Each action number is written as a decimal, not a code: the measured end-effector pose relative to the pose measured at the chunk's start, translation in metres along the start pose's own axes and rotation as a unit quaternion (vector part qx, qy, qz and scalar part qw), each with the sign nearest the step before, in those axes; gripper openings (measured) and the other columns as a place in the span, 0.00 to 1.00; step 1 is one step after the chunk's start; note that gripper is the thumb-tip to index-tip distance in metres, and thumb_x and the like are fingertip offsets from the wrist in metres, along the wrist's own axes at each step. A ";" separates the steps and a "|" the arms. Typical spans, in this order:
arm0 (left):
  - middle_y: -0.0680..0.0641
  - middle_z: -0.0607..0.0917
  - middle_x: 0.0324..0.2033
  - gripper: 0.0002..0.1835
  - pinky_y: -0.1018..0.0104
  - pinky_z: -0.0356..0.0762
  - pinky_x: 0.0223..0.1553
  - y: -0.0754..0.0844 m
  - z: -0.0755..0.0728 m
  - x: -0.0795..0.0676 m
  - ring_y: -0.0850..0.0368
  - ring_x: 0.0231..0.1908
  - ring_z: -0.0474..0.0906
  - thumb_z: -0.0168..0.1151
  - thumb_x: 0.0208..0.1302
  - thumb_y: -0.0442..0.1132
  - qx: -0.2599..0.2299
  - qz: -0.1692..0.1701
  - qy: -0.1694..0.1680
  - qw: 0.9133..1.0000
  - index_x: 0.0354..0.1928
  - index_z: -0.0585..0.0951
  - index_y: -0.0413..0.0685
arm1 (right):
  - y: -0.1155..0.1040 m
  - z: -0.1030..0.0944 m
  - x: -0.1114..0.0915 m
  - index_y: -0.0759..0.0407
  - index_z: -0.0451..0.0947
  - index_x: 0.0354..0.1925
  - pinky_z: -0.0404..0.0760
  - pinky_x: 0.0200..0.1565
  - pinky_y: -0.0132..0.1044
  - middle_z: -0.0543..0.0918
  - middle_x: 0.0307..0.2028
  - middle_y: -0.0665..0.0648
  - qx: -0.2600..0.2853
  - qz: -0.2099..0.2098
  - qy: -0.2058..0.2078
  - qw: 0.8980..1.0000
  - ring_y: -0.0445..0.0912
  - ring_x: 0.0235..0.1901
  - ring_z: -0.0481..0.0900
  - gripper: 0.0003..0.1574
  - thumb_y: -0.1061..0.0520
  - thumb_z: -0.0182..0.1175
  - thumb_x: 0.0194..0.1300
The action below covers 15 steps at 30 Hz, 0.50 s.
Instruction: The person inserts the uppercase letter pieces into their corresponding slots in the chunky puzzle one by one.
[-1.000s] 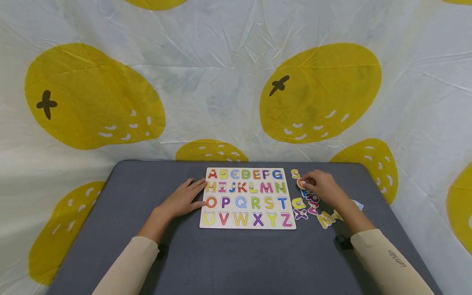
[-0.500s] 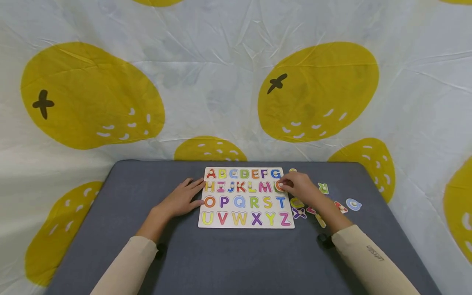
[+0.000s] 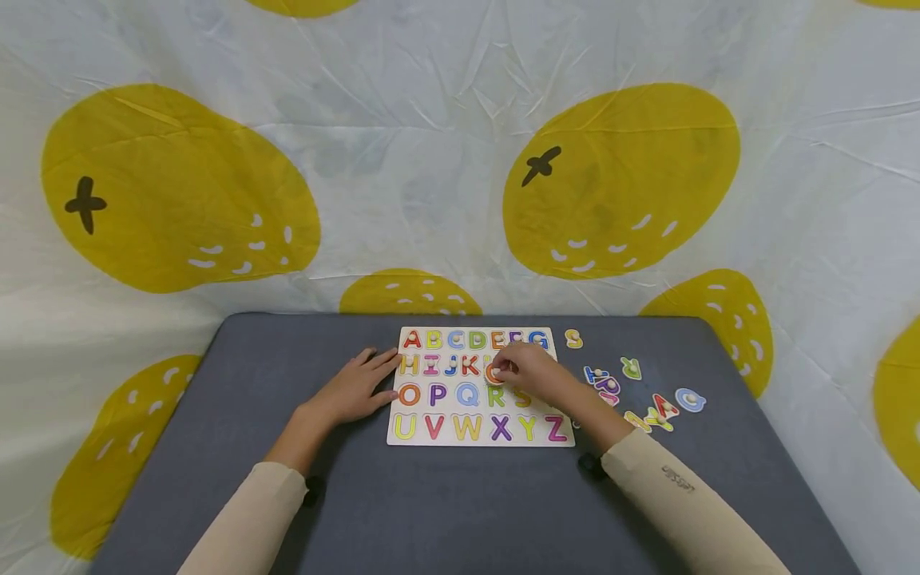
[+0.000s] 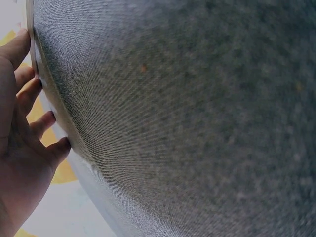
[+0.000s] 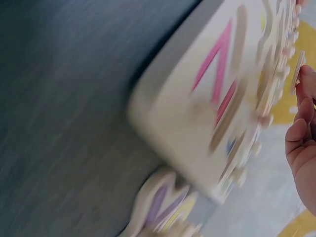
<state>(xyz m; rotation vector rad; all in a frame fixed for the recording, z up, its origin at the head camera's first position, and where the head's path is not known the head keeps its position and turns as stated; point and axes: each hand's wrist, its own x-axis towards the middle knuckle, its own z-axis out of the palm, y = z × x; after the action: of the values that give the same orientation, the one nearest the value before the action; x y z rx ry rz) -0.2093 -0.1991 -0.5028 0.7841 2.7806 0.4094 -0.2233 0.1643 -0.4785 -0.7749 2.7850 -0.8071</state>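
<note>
Evidently our right hand [image 3: 533, 372] has its grip clamped on the orange letter [image 3: 491, 375] over the board [image 3: 447, 439], just towards two o'clock of centre, while we rest our left hand [image 3: 357, 388], fingers apart, at the nine-o'clock edge, seemingly for steadiness.

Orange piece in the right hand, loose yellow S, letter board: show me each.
Orange piece [image 3: 492, 376], head view: visible face.
Yellow S [image 3: 573, 339], head view: letter's middle.
Letter board [image 3: 421, 410], head view: bare surface.
</note>
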 end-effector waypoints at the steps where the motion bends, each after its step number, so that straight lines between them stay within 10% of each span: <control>1: 0.45 0.62 0.80 0.40 0.32 0.52 0.76 0.000 0.000 0.000 0.32 0.78 0.53 0.59 0.74 0.57 0.001 -0.001 -0.001 1.000 0.81 0.60 0.51 | -0.003 0.003 0.003 0.54 0.88 0.40 0.78 0.38 0.34 0.83 0.32 0.46 0.000 -0.003 -0.004 1.000 0.38 0.33 0.75 0.04 0.56 0.69 0.69; 15: 0.46 0.62 0.80 0.39 0.33 0.53 0.76 0.000 0.000 0.000 0.32 0.78 0.53 0.58 0.75 0.56 0.001 -0.006 -0.002 1.000 0.81 0.60 0.52 | -0.051 0.033 0.035 0.53 0.87 0.40 0.78 0.38 0.30 0.83 0.33 0.46 -0.012 -0.042 -0.049 0.998 0.38 0.33 0.75 0.05 0.53 0.68 0.70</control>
<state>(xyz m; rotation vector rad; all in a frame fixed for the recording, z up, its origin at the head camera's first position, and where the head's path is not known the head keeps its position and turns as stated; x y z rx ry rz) -0.2096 -0.1987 -0.5023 0.7689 2.7803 0.4013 -0.2217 0.0943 -0.4793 -0.9157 2.6954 -0.7287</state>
